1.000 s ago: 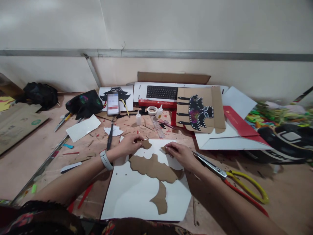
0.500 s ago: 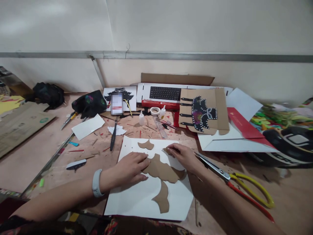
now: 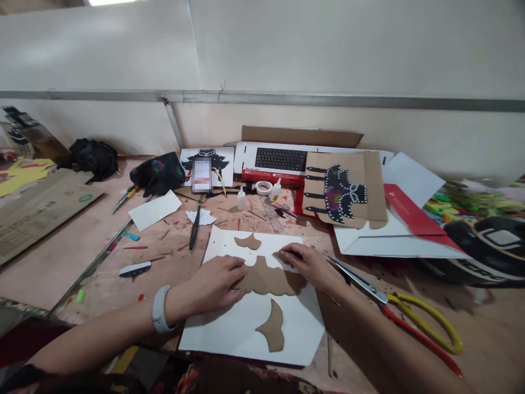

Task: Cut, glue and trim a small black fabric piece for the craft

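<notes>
A large scalloped cardboard cutout (image 3: 268,278) lies on a white sheet (image 3: 229,331). My left hand (image 3: 217,280) has its bent fingers closed at the cutout's left end, covering that part. Near its upper right, my right hand (image 3: 305,264) pinches a small brown cardboard piece (image 3: 279,254), mostly hidden under the fingers. Two more cutouts rest on the sheet: a small wavy cardboard piece (image 3: 248,241) at the top and a curved cardboard piece (image 3: 272,327) below the large one, apart from it.
Large scissors (image 3: 379,296) with yellow and red handles lie right of the sheet. Behind are glue bottles (image 3: 241,199), a tape roll (image 3: 263,188), a phone (image 3: 201,175) and a keyboard box (image 3: 283,160). A beaded black decoration (image 3: 338,196) lies on cardboard at the right.
The large cutout has shifted up the sheet and turned more level, leaving a white gap above the curved piece. Both hands stay on their pieces. The view has tilted and shifted slightly.
</notes>
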`<move>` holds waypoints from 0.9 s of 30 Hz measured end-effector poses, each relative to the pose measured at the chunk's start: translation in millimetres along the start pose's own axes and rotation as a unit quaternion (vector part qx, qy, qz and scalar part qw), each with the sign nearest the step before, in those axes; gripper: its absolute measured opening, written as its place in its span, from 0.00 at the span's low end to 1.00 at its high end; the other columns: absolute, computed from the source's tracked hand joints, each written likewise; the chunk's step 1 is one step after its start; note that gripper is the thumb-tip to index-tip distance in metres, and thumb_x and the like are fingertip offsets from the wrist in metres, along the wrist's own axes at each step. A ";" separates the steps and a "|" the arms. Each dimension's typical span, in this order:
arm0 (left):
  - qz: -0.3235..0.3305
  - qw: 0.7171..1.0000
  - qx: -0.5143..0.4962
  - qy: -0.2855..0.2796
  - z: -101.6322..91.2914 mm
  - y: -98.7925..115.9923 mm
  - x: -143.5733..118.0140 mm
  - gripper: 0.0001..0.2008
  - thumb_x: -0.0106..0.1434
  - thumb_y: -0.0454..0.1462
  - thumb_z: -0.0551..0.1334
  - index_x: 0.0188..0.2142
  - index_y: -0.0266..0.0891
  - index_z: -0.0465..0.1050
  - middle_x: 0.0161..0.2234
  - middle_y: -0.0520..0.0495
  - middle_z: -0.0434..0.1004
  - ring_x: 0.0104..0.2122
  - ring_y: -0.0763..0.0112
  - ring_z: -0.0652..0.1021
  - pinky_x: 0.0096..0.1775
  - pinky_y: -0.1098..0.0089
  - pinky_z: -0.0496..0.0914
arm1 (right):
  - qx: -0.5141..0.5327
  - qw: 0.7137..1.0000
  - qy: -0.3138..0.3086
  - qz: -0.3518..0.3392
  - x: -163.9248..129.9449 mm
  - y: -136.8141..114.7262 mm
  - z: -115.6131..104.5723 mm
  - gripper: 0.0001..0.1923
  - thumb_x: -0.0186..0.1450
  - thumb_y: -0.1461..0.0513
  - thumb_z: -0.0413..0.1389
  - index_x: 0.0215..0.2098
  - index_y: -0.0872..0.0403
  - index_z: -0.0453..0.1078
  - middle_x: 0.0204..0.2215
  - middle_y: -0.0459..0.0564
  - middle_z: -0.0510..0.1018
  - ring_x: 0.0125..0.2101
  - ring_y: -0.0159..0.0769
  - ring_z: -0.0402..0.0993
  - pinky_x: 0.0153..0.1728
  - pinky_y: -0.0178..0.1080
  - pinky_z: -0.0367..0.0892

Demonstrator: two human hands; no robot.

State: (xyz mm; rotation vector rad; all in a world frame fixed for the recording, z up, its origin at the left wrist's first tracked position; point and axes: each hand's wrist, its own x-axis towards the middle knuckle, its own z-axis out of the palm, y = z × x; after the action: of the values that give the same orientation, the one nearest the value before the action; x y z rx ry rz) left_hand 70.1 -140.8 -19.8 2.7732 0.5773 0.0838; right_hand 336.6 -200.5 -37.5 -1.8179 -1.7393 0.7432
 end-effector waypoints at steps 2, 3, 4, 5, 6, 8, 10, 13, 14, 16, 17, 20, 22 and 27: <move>-0.038 0.999 -0.011 0.020 -2.3 -7.2 9.4 0.11 0.68 0.39 0.54 0.40 0.39 0.74 0.41 0.43 0.75 0.40 0.64 0.76 0.41 0.67 0.69 | 0.000 1.000 -0.005 0.000 -0.1 -0.2 0.2 0.15 0.66 0.54 0.50 0.34 0.53 0.74 0.34 0.51 0.80 0.33 0.38 0.73 0.33 0.36 0.64; -0.051 0.998 -0.011 0.031 -2.7 -11.5 14.5 0.12 0.69 0.39 0.53 0.41 0.39 0.74 0.40 0.43 0.74 0.40 0.64 0.76 0.41 0.67 0.69 | 0.003 1.000 -0.007 -0.001 0.0 -0.1 0.2 0.15 0.66 0.53 0.50 0.34 0.53 0.74 0.34 0.51 0.80 0.33 0.38 0.72 0.33 0.36 0.65; -0.056 0.998 -0.011 0.038 -2.7 -15.9 19.4 0.12 0.69 0.38 0.52 0.42 0.39 0.74 0.40 0.44 0.74 0.40 0.64 0.75 0.40 0.68 0.69 | 0.005 1.000 -0.010 -0.003 0.1 0.1 0.1 0.15 0.66 0.53 0.50 0.34 0.53 0.74 0.34 0.51 0.80 0.33 0.38 0.72 0.33 0.36 0.65; -0.057 0.997 -0.008 0.043 -2.3 -19.9 23.8 0.12 0.69 0.38 0.53 0.42 0.40 0.74 0.40 0.44 0.74 0.40 0.65 0.75 0.40 0.68 0.69 | 0.008 1.000 -0.012 -0.005 0.4 0.5 -0.1 0.15 0.66 0.53 0.50 0.33 0.53 0.74 0.34 0.52 0.80 0.33 0.38 0.72 0.33 0.36 0.65; -0.057 0.997 -0.004 0.045 -1.7 -23.4 27.2 0.12 0.69 0.38 0.53 0.42 0.40 0.74 0.40 0.44 0.73 0.39 0.65 0.75 0.39 0.68 0.68 | 0.010 1.000 -0.014 -0.006 0.7 1.0 -0.2 0.15 0.66 0.53 0.50 0.33 0.53 0.73 0.34 0.52 0.80 0.33 0.38 0.72 0.32 0.36 0.65; -0.051 0.998 0.003 0.047 -0.1 -28.1 31.4 0.11 0.69 0.38 0.54 0.39 0.39 0.75 0.38 0.44 0.73 0.37 0.65 0.74 0.38 0.69 0.68 | 0.011 1.000 -0.018 -0.003 1.4 2.3 -0.4 0.15 0.66 0.54 0.49 0.32 0.53 0.73 0.33 0.51 0.79 0.32 0.38 0.72 0.32 0.36 0.64; -0.045 0.998 0.003 0.048 1.3 -30.0 32.7 0.11 0.69 0.38 0.54 0.39 0.39 0.75 0.38 0.44 0.72 0.37 0.66 0.74 0.38 0.69 0.68 | 0.011 1.000 -0.021 -0.001 2.0 3.6 -0.4 0.15 0.66 0.54 0.49 0.31 0.53 0.72 0.33 0.51 0.79 0.31 0.37 0.72 0.32 0.36 0.64; -0.033 0.998 -0.017 0.042 2.7 -30.2 33.8 0.12 0.70 0.39 0.53 0.40 0.39 0.74 0.39 0.44 0.72 0.38 0.66 0.74 0.40 0.69 0.67 | 0.016 1.000 -0.021 -0.002 1.9 4.5 -0.3 0.15 0.67 0.54 0.49 0.32 0.53 0.72 0.33 0.51 0.79 0.32 0.37 0.72 0.32 0.36 0.64; -0.033 0.998 -0.023 0.040 3.0 -30.0 34.9 0.12 0.70 0.39 0.52 0.41 0.39 0.74 0.39 0.44 0.72 0.38 0.66 0.74 0.40 0.68 0.67 | 0.018 1.000 -0.021 -0.001 1.7 4.5 -0.2 0.15 0.67 0.54 0.49 0.32 0.53 0.72 0.33 0.51 0.79 0.32 0.37 0.72 0.33 0.36 0.65; -0.037 0.998 -0.026 0.037 3.4 -29.7 38.2 0.12 0.70 0.39 0.51 0.41 0.38 0.72 0.39 0.44 0.71 0.39 0.65 0.74 0.41 0.68 0.68 | 0.021 1.000 -0.022 0.002 1.5 4.3 -0.2 0.14 0.67 0.54 0.49 0.33 0.53 0.72 0.34 0.51 0.79 0.33 0.38 0.73 0.33 0.36 0.65; -0.038 0.998 -0.023 0.035 3.6 -29.7 40.2 0.12 0.70 0.39 0.51 0.41 0.37 0.72 0.39 0.44 0.71 0.39 0.65 0.74 0.40 0.68 0.68 | 0.020 1.000 -0.022 0.004 1.5 4.2 -0.1 0.14 0.67 0.54 0.49 0.33 0.53 0.72 0.34 0.51 0.79 0.33 0.38 0.73 0.33 0.36 0.65; -0.039 0.999 -0.007 0.024 5.9 -30.7 46.1 0.11 0.70 0.39 0.52 0.40 0.37 0.70 0.40 0.44 0.71 0.38 0.65 0.73 0.39 0.68 0.68 | 0.015 1.000 -0.020 0.005 2.2 5.1 0.3 0.14 0.67 0.54 0.49 0.33 0.53 0.72 0.34 0.51 0.79 0.33 0.38 0.73 0.33 0.36 0.64; -0.033 0.999 0.002 0.015 8.7 -32.0 48.7 0.11 0.71 0.39 0.51 0.41 0.38 0.69 0.40 0.45 0.71 0.38 0.66 0.73 0.38 0.68 0.67 | 0.015 1.000 -0.019 0.002 2.8 6.3 0.9 0.14 0.66 0.55 0.49 0.32 0.53 0.72 0.33 0.51 0.79 0.32 0.38 0.72 0.33 0.37 0.64; -0.039 0.999 0.017 -0.004 12.9 -32.6 52.9 0.11 0.71 0.38 0.50 0.42 0.37 0.69 0.39 0.45 0.71 0.37 0.66 0.73 0.39 0.68 0.67 | 0.012 1.000 -0.015 0.005 2.4 8.3 2.2 0.14 0.66 0.55 0.48 0.31 0.53 0.71 0.32 0.51 0.78 0.30 0.37 0.71 0.32 0.37 0.63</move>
State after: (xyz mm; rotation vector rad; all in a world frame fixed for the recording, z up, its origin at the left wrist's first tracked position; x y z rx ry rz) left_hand 107.8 -95.0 -42.4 2.7790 0.6892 0.0474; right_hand 341.1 -198.5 -44.9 -1.8083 -1.7340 0.7963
